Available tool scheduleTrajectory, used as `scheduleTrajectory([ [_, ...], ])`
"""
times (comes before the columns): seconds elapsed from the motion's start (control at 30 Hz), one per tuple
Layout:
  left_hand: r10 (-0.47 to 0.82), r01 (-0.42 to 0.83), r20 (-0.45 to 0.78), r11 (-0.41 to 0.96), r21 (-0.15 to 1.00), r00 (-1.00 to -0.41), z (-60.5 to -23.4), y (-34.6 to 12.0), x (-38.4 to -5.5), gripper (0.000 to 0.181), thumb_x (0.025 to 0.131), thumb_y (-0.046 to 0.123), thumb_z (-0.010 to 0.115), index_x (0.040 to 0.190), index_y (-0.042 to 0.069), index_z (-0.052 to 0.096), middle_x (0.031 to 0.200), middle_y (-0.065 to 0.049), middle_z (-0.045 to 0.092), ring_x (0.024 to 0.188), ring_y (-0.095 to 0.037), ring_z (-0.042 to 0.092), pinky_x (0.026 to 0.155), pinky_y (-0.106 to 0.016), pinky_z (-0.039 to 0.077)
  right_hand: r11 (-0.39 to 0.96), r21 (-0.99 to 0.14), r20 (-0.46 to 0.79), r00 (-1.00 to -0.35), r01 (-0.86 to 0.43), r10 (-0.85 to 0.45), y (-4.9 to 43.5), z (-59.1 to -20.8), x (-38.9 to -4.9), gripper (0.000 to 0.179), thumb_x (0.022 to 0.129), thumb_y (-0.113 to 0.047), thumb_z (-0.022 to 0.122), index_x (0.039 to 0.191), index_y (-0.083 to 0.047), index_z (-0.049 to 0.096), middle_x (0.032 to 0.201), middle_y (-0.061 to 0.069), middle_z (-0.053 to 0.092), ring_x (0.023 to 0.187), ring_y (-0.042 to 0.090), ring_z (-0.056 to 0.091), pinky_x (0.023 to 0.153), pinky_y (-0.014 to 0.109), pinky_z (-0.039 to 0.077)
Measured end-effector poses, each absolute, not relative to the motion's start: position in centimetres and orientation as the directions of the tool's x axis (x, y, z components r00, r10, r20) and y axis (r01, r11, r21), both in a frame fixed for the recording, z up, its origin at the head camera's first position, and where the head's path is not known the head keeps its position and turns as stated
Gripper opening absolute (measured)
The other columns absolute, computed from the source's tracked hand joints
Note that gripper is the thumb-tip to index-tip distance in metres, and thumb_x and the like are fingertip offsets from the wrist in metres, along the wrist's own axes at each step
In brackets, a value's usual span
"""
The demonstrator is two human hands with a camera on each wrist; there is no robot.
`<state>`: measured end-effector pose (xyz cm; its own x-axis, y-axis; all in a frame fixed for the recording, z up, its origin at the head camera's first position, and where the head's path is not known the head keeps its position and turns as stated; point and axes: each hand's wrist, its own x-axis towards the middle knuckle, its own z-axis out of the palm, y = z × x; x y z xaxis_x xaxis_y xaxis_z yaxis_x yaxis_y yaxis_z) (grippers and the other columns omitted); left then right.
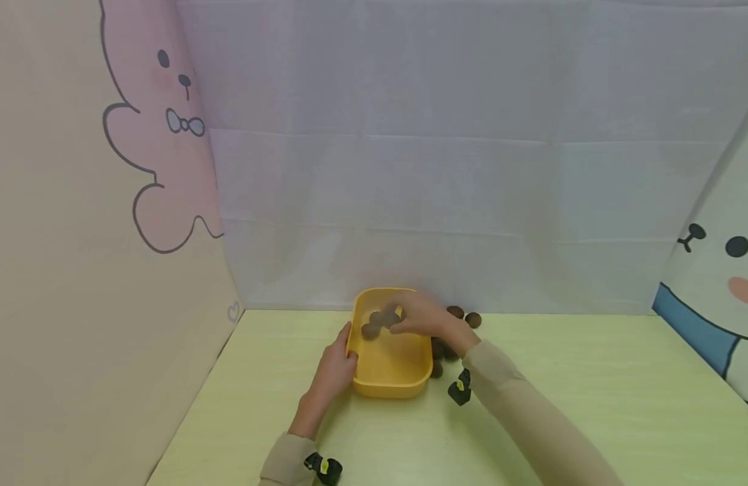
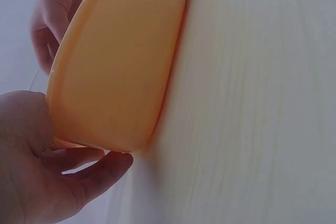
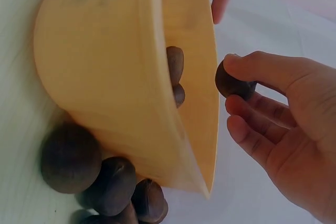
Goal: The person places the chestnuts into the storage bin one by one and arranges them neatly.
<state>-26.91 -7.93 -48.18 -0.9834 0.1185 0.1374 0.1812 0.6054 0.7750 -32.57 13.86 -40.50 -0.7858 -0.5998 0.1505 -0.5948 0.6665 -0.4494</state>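
A yellow plastic basin (image 1: pixel 391 368) stands on the table near the back wall. My left hand (image 1: pixel 337 364) grips its left side, with the thumb over the rim and the fingers outside. Over the basin, my right hand (image 1: pixel 419 314) pinches a dark brown chestnut (image 3: pixel 229 83) between thumb and fingertips. A few chestnuts (image 3: pixel 175 65) lie inside the basin, partly hidden by its wall in the right wrist view. Several more chestnuts (image 3: pixel 71 158) are heaped on the table against the basin's right side, some covered by my right forearm in the head view.
A pale yellow-green table (image 1: pixel 580 378) lies under everything. Behind it hangs a white cloth wall (image 1: pixel 441 189). Cartoon-printed panels enclose the left and right sides, with a pink bear (image 1: pixel 167 155) on the left one. Two loose chestnuts (image 1: pixel 473 320) sit by the back wall.
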Motion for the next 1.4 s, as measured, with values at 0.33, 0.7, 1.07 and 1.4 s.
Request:
scheduleTrajectory([
  [0.33,0.115,0.190,0.152,0.606,0.772,-0.982,-48.1,-7.9,-26.9,0.061,0.090,0.000,0.050,0.150,-0.004,0.036,0.137,-0.029,0.056,0.093,-0.028,0.058,0.086,-0.046,0.049,0.596,-0.445,0.105,-0.699,-0.669,-0.707,10.9,-41.2,-32.8,0.025,0.082,-0.012,0.076,0.105,-0.004,0.072,0.102,0.006,0.073,0.097,0.021,0.062,0.093,0.038,0.049],
  [0.7,0.123,0.207,0.167,0.603,0.770,-0.978,-48.1,-8.0,-26.8,0.064,0.088,-0.001,0.052,0.150,-0.004,0.037,0.130,-0.029,0.060,0.084,-0.026,0.058,0.077,-0.043,0.050,0.663,-0.213,-0.078,-0.664,-0.717,-0.743,8.1,-42.5,-33.3,0.009,0.083,-0.009,0.073,0.090,-0.014,0.069,0.076,-0.007,0.056,0.073,0.011,0.047,0.073,0.025,0.041],
  [1.07,0.123,0.214,0.176,0.608,0.765,-0.977,-47.9,-7.9,-26.6,0.064,0.088,0.000,0.054,0.149,-0.004,0.038,0.132,-0.030,0.059,0.087,-0.028,0.059,0.081,-0.048,0.050,0.666,-0.188,-0.089,-0.663,-0.722,-0.744,7.4,-42.8,-33.7,0.008,0.087,-0.010,0.068,0.094,-0.012,0.072,0.077,-0.007,0.062,0.071,0.010,0.049,0.072,0.024,0.043],
  [1.4,0.112,0.180,0.141,0.604,0.777,-0.984,-47.9,-7.8,-26.7,0.063,0.090,0.002,0.052,0.151,-0.002,0.036,0.138,-0.028,0.056,0.099,-0.027,0.060,0.089,-0.048,0.050,0.618,-0.456,0.049,-0.711,-0.641,-0.701,12.5,-39.8,-33.3,0.021,0.090,-0.012,0.069,0.109,-0.003,0.070,0.103,0.012,0.070,0.095,0.027,0.063,0.084,0.036,0.050],
])
